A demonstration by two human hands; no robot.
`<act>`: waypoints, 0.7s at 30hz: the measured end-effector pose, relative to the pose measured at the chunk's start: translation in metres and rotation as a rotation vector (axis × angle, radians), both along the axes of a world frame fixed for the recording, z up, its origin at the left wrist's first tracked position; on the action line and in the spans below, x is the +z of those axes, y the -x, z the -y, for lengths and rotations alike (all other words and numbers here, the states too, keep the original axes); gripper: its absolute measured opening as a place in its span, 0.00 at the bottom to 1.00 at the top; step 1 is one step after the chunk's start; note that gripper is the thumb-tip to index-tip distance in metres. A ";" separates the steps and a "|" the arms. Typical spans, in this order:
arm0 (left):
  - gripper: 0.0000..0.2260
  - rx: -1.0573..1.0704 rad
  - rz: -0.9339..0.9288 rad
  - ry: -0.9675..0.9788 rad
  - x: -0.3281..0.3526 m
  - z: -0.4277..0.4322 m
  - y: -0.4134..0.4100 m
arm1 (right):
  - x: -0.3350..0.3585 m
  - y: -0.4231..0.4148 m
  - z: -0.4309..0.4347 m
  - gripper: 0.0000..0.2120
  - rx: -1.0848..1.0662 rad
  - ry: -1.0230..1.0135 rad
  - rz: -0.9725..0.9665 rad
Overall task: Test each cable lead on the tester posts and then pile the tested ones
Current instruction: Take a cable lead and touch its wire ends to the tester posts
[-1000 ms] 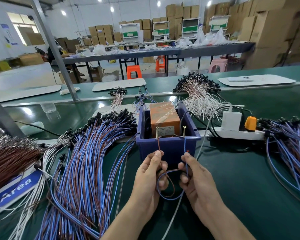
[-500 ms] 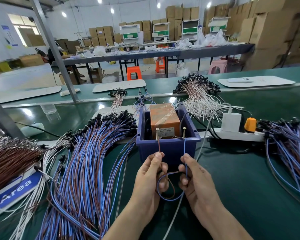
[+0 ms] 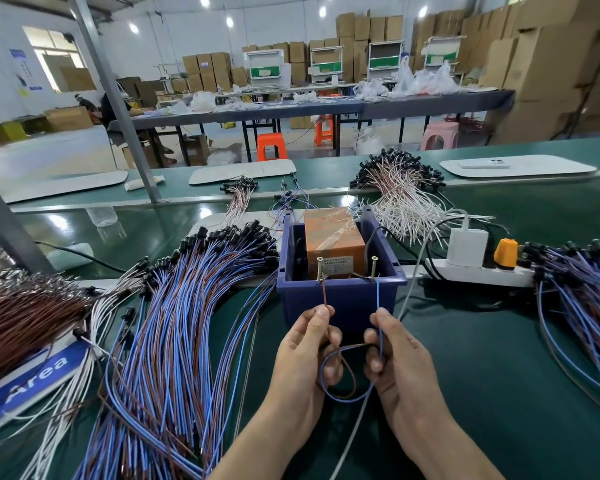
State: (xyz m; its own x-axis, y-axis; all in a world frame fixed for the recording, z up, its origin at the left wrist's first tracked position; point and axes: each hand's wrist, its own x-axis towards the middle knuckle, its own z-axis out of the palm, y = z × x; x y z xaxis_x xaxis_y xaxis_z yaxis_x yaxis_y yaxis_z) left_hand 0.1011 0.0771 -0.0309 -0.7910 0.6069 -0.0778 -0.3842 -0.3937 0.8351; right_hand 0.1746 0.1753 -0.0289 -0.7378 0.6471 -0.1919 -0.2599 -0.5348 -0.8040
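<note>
A blue plastic bin (image 3: 340, 299) holds the orange tester box (image 3: 333, 233), and two brass screw posts stand on its near rim. My left hand (image 3: 305, 355) pinches the brown lead (image 3: 325, 294), whose tip touches the left post (image 3: 319, 268). My right hand (image 3: 395, 351) pinches the blue lead (image 3: 379, 299), whose tip reaches up to the right post (image 3: 373, 266). The cable's slack hangs in a loop (image 3: 340, 379) between both hands.
A big pile of blue-brown cables (image 3: 174, 323) lies left of the bin, with brown wires (image 3: 18, 317) further left. Another blue-brown pile (image 3: 582, 292) lies at the right. Behind the bin sit a white power strip (image 3: 478, 271) and white-pink cables (image 3: 402, 195).
The hands and leads stay in nearly the same pose at the posts; both hands have shifted very slightly, nothing was let go or picked up.
</note>
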 end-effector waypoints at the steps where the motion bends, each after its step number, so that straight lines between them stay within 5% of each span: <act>1: 0.11 0.001 -0.004 0.003 0.000 0.000 0.000 | 0.000 0.000 0.000 0.08 -0.001 -0.004 0.001; 21: 0.12 0.008 0.031 -0.003 0.000 0.000 0.002 | 0.000 0.003 0.002 0.08 0.013 -0.026 -0.003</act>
State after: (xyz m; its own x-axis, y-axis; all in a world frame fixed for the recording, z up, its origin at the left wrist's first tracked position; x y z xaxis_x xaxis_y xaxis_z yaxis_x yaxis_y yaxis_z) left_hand 0.0992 0.0775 -0.0312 -0.7932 0.6006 -0.1008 -0.4070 -0.3997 0.8213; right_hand 0.1716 0.1729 -0.0285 -0.7468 0.6421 -0.1734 -0.2553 -0.5175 -0.8167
